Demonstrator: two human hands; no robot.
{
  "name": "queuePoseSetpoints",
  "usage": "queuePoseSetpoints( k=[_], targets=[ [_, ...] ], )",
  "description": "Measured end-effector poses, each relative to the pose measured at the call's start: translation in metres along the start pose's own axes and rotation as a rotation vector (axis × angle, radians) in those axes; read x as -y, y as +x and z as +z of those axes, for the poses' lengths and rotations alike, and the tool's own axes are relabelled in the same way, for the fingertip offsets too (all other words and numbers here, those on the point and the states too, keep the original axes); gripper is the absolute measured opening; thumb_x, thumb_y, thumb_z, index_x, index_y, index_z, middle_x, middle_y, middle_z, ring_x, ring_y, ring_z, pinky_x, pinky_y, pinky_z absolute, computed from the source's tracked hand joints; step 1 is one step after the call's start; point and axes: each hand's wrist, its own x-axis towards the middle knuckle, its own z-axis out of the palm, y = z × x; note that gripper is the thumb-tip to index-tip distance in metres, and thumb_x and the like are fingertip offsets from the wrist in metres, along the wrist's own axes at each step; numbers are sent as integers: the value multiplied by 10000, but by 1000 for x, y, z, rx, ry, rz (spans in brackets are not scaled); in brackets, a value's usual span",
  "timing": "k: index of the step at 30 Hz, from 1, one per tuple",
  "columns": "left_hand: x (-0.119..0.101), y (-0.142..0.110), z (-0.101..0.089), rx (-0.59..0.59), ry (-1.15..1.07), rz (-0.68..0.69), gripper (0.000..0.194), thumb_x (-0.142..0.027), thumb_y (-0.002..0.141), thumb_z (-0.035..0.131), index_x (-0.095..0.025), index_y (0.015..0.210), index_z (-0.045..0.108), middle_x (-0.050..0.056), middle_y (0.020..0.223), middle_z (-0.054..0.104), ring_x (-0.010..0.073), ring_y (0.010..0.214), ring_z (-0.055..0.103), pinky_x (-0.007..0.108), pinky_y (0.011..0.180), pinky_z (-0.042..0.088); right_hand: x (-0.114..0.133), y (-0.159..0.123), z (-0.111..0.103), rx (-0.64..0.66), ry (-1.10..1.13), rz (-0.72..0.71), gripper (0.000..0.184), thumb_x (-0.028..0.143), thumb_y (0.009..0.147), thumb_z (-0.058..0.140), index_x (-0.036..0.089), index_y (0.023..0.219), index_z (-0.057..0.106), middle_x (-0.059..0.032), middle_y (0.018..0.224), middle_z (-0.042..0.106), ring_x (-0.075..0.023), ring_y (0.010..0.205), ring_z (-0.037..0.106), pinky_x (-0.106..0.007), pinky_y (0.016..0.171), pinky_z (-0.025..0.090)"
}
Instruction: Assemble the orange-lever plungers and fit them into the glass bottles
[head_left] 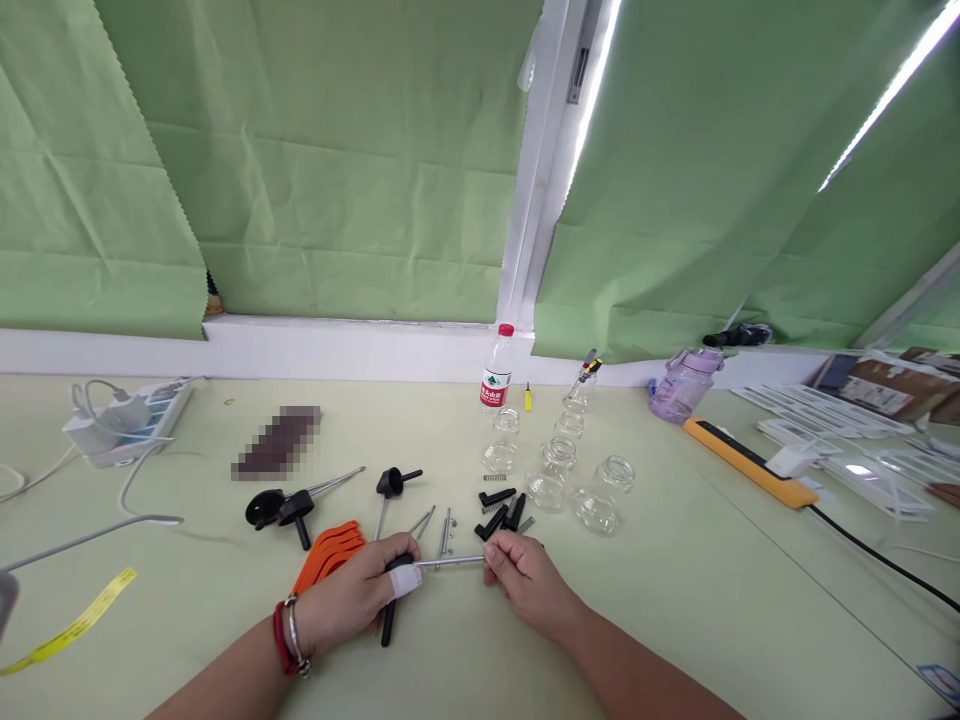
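My left hand (pixel 367 585), with white tape round a finger, is closed round a black plastic crank piece (pixel 388 622) that has a straight arm pointing down. From it a thin metal rod (pixel 450 561) runs level to the right. The rod's far end is pinched between the thumb and fingers of my right hand (pixel 531 580), which hides its tip. Orange curved strips (pixel 330 552) lie stacked beside my left hand. Just beyond the rod are thin metal pins and small screws (pixel 448 530). Black L-shaped pieces (pixel 493 522) and small springs (pixel 495 478) lie past my right hand.
More black crank pieces with rods (pixel 297 508) lie at the left. Several clear glass jars (pixel 551 480) stand beyond my right hand, near a water bottle (pixel 495 375). A purple bottle (pixel 684 385) and an orange power strip (pixel 750 465) are at the right.
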Motion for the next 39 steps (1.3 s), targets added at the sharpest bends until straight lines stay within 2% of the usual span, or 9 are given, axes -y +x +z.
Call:
queuePoseSetpoints(
  k=[8,12,18,24,29,32,36,39],
  targets=[
    [3,1,0,14,-26,33,245,-503,841,441,-266,854,501,-69,644,419,89,478,424,176,471,380,3,-1,0,-29,-32,-30,369,490,909,411,187,714,493,5,641,543,-102,527,382,-224,517,316],
    [0,-1,0,1,2,30,257,-516,836,440,-266,861,499,-71,624,393,92,476,418,176,470,375,6,-1,0,-46,-110,-79,412,476,921,384,176,671,517,2,619,521,-112,560,386,-234,552,320],
    [-6,-2,0,-5,49,17,248,-504,836,425,-269,855,502,-68,609,384,101,486,424,180,478,377,5,-1,1,-38,-130,-85,476,514,920,358,174,628,520,5,577,487,-111,527,372,-231,516,299],
    [-4,-2,-1,-11,73,14,261,-521,827,424,-275,857,507,-63,636,437,104,496,452,182,487,399,4,-1,1,-10,-5,-12,503,572,907,338,175,653,514,7,575,486,-102,493,383,-229,493,310],
    [2,-1,0,-27,35,20,284,-539,828,417,-278,871,520,-54,673,487,112,510,471,188,477,405,6,-2,-1,66,220,41,366,560,854,477,200,915,492,6,700,555,-101,536,413,-224,525,348],
    [2,0,0,-33,62,39,287,-537,837,410,-272,867,517,-55,656,458,110,514,460,186,479,401,7,-2,-2,76,201,44,308,504,835,537,202,856,477,14,683,549,-99,541,400,-217,519,332],
    [1,0,-1,-60,149,51,294,-537,845,399,-268,848,518,-51,649,459,121,555,481,184,503,400,5,-2,-1,58,142,43,252,442,851,520,199,796,479,11,685,567,-90,511,387,-212,496,313],
    [2,0,-1,-56,132,48,285,-532,843,405,-272,851,521,-53,650,462,122,548,477,186,501,401,3,-1,0,45,104,39,255,439,860,502,197,782,488,7,682,576,-90,506,391,-211,491,315]
  ],
)
